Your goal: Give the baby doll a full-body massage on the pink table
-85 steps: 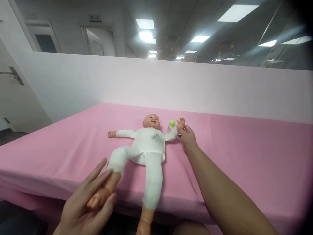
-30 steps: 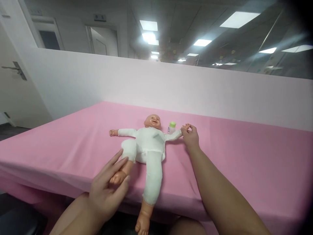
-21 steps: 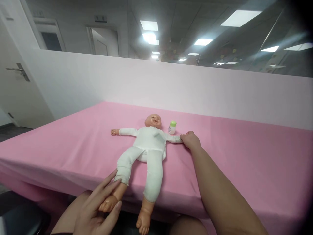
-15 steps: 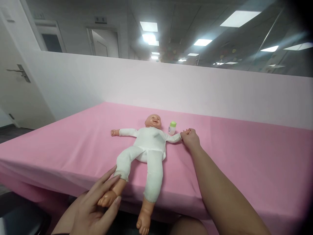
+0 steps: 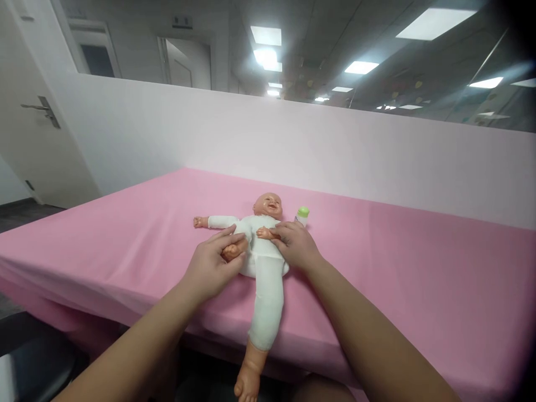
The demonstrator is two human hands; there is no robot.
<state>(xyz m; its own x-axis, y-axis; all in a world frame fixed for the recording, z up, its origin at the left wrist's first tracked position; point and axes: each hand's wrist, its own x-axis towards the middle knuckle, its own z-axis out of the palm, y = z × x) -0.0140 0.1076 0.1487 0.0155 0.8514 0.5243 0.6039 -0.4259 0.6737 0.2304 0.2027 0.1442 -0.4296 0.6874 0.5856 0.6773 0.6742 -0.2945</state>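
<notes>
A baby doll point(image 5: 268, 301) in a white cloth body lies on its back, its head toward the wall. My left hand point(image 5: 215, 259) is wrapped around the lower part of one doll leg, which is bent up so the foot is near the belly. In my right hand point(image 5: 298, 243) is the doll's forearm, brought across its chest with the small hand showing. The doll's other leg stretches straight over the table's front edge. Its other arm points out to the left. Just behind my right hand stands a small bottle with a green cap point(image 5: 303, 213), partly hidden.
A pink cloth point(image 5: 397, 279) covers the table, and its front edge drops toward my lap. Behind it is a white wall point(image 5: 293, 139) with a window above. At the left are a door point(image 5: 37, 123) and a black seat point(image 5: 33, 352).
My left hand has pushed the doll's leg up, bending it toward the belly. My right hand has carried the doll's arm inward from the right side onto its chest.
</notes>
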